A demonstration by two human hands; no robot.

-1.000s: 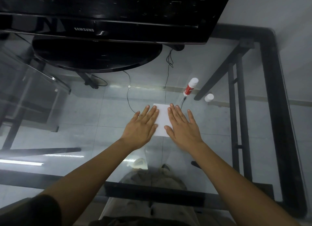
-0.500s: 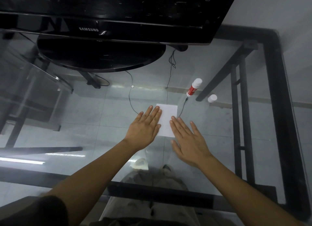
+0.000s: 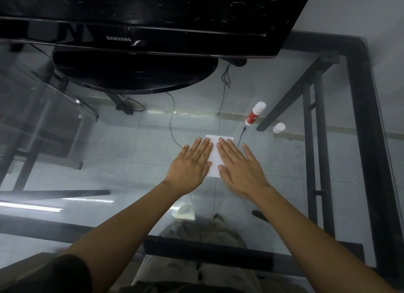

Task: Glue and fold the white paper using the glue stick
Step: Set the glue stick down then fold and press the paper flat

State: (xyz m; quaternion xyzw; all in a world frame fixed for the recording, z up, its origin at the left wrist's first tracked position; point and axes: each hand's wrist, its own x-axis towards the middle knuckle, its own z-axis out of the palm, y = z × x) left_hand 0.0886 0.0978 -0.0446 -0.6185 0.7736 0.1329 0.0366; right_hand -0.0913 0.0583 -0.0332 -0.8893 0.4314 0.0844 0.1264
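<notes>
A small folded white paper (image 3: 215, 159) lies flat on the glass table (image 3: 109, 139), mostly covered by my hands. My left hand (image 3: 190, 166) rests palm down on its left part, fingers spread. My right hand (image 3: 239, 168) lies palm down on its right part, fingers spread too. Neither hand holds anything. The red and white glue stick (image 3: 254, 114) stands upright beyond the paper to the right, uncapped. Its white cap (image 3: 279, 128) sits on the glass farther right.
A black monitor (image 3: 140, 19) on a round black base (image 3: 135, 74) fills the back of the table. Thin black cables (image 3: 172, 126) run down toward the paper. The black table frame (image 3: 367, 139) runs along the right side.
My right hand, which had slid back toward me off the paper half a second ago, has moved forward again onto the paper. My left hand has stayed pressed in place.
</notes>
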